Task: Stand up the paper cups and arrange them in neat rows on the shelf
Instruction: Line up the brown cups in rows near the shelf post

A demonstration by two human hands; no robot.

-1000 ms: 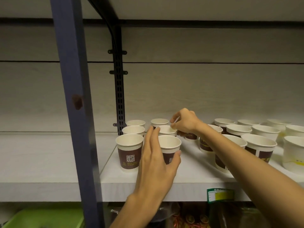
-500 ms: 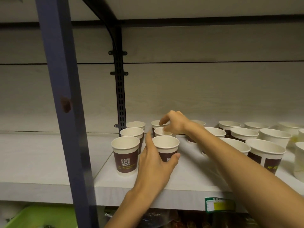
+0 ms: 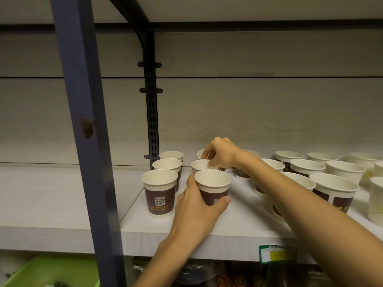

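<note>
White paper cups with brown bands stand upright on the white shelf [image 3: 238,226]. My left hand [image 3: 199,208] grips the front cup of the second column [image 3: 213,183], thumb on its right side, fingers round its left. Beside it to the left stands a front cup with a QR code [image 3: 160,191], and two more cups [image 3: 167,165] line up behind that one. My right hand [image 3: 219,155] reaches over and pinches the rim of the middle cup [image 3: 200,165] just behind the gripped one. Another cup behind it is mostly hidden by that hand.
Several more upright cups [image 3: 333,185] crowd the shelf to the right, under and beyond my right forearm. A blue upright post [image 3: 83,129] stands close in front at the left. A black slotted bracket [image 3: 153,121] runs up the back wall. A green bin [image 3: 47,272] sits below.
My right hand moved from the back cup forward to the middle cup's rim. My left hand stayed round the front cup. The view shifted slightly.
</note>
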